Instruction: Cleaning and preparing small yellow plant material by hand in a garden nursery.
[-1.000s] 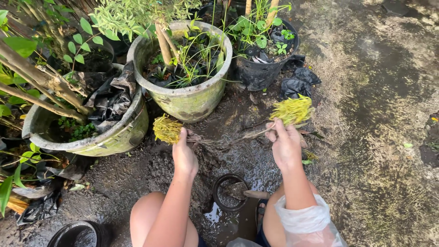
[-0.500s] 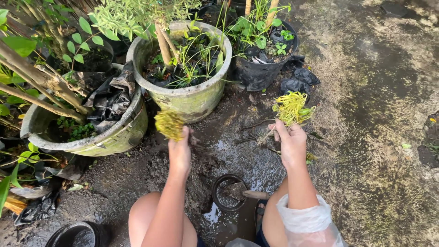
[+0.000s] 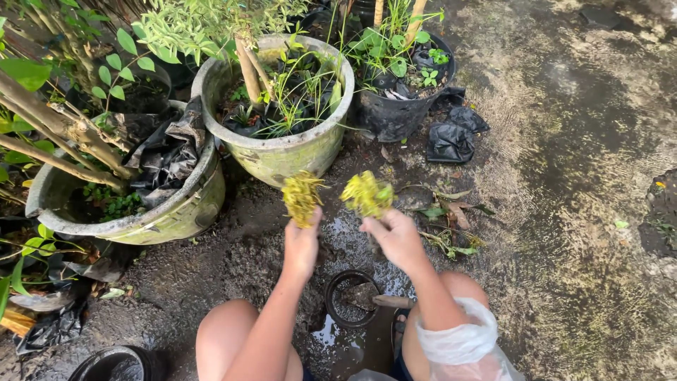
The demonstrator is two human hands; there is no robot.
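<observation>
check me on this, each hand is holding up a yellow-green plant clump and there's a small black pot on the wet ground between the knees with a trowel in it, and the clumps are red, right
Not quite: the clumps are yellow-green, not red. The head view shows the left hand gripping one yellow-green clump and the right hand gripping the other clump. The small black pot does sit on the wet ground between the knees, with a trowel in it.

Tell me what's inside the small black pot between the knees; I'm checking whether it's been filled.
The small black pot holds some dark soil and the blade of a trowel resting in it, handle pointing right. What lies under the blade is hidden.
</observation>
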